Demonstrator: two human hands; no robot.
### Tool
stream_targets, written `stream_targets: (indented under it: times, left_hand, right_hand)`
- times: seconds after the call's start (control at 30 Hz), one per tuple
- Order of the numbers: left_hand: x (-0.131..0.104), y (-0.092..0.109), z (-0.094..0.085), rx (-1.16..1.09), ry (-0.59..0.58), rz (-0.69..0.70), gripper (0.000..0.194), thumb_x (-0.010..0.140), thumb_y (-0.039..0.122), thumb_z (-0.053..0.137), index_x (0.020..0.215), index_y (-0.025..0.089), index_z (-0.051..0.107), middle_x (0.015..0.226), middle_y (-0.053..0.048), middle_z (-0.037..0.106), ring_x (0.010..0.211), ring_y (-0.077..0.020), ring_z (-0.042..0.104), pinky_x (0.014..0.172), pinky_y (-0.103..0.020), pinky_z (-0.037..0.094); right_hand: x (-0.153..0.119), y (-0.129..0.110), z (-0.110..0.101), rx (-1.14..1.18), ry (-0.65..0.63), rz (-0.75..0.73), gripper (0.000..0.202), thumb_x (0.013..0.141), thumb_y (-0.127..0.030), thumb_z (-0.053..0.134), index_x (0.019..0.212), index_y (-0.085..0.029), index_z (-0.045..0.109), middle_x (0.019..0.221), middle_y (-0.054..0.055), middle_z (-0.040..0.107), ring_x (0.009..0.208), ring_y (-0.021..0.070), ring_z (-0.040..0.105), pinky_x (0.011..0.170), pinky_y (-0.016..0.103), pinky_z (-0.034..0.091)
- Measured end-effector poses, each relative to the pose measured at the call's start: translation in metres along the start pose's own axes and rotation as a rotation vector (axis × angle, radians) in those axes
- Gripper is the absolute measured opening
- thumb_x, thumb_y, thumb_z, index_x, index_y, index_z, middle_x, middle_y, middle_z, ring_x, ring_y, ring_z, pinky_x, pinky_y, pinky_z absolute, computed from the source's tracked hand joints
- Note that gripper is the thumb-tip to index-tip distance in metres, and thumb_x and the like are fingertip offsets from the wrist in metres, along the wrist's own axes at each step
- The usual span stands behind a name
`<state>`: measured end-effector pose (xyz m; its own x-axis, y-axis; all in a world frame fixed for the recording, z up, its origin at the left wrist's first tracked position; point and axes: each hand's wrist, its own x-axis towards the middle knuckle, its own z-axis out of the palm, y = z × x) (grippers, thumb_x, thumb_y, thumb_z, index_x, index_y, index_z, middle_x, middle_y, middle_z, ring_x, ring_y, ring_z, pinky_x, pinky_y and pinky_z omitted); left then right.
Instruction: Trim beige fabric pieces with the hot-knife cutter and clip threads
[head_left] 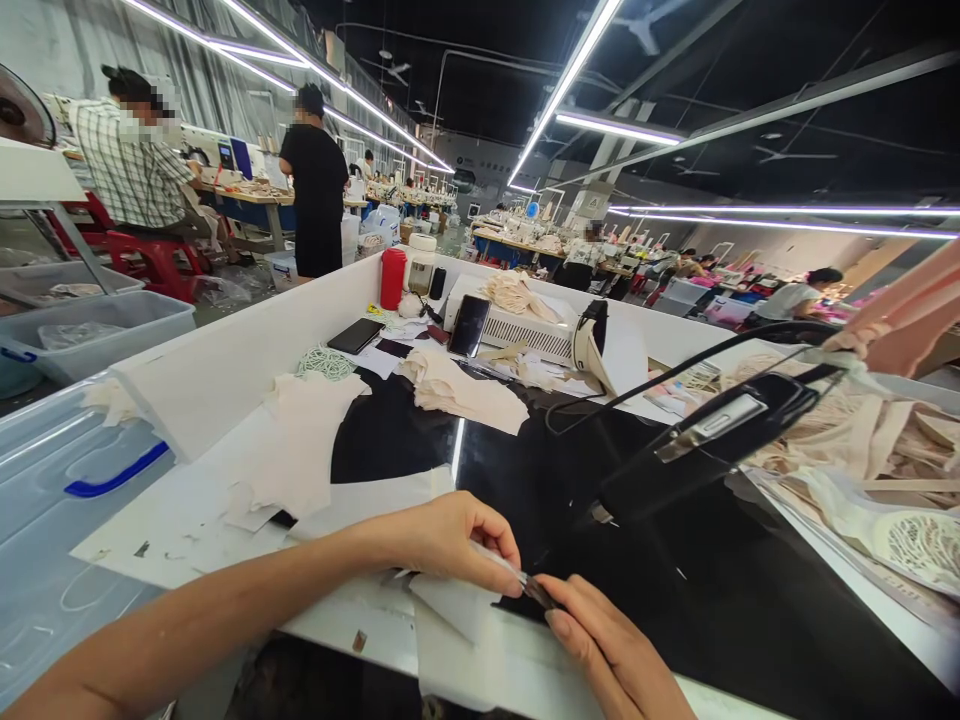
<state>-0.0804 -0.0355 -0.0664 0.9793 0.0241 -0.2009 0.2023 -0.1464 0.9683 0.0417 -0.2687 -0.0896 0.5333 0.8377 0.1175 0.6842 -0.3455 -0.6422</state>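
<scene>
My left hand (454,540) is closed in a pinch on a thin whitish strip (491,553) over the table's near edge. The fingers of my right hand (607,645) are closed on a small dark metal tool (537,593), whose exact kind is hard to make out. Its tip meets the strip at my left fingertips. Beneath my hands lie pale sheets (454,605). Cut beige fabric pieces (307,430) rest to the left, and a stack of beige fabric (465,390) lies farther back on the black tabletop (637,560).
A black machine arm (705,440) slants over the table's right side, near piled beige fabric and straps (877,450). Phones (469,325), a red container (392,280) and a white vented machine (525,333) stand at the back. White boards (255,350) border the table. Several people work beyond.
</scene>
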Motion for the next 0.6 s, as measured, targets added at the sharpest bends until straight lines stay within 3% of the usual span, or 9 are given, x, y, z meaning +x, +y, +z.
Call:
stream_targets:
  times: [0.2,0.4,0.6]
  left_hand:
    - [-0.0018,0.0016,0.0011,0.045,0.011,0.015,0.026,0.074,0.038,0.084,0.090,0.018,0.077,0.078,0.003,0.070,0.072,-0.0113,0.061,0.066,-0.020,0.042]
    - [-0.0021,0.0022,0.0035,0.082,0.045,0.046,0.020,0.077,0.034,0.079,0.089,0.018,0.077,0.078,0.001,0.071,0.075,-0.0130,0.064,0.066,-0.020,0.043]
    - [-0.0014,-0.0015,0.0043,0.172,0.100,0.143,0.016,0.079,0.031,0.078,0.086,0.018,0.077,0.080,0.001,0.072,0.078,-0.0129,0.063,0.069,-0.019,0.043]
  right_hand:
    - [0.0049,0.0055,0.0014,0.019,-0.127,0.025,0.054,0.097,-0.067,0.048,0.126,-0.031,0.076,0.136,0.004,0.072,0.134,0.0288,0.063,0.110,0.035,0.053]
    - [0.0025,-0.0002,0.0030,0.017,-0.012,0.024,0.046,0.097,-0.063,0.054,0.120,-0.032,0.079,0.128,0.003,0.077,0.128,0.0279,0.067,0.108,0.032,0.055]
    - [0.0012,0.0012,0.0047,-0.003,0.007,0.031,0.050,0.097,-0.067,0.050,0.120,-0.032,0.079,0.128,0.004,0.077,0.128,0.0293,0.067,0.107,0.034,0.055]
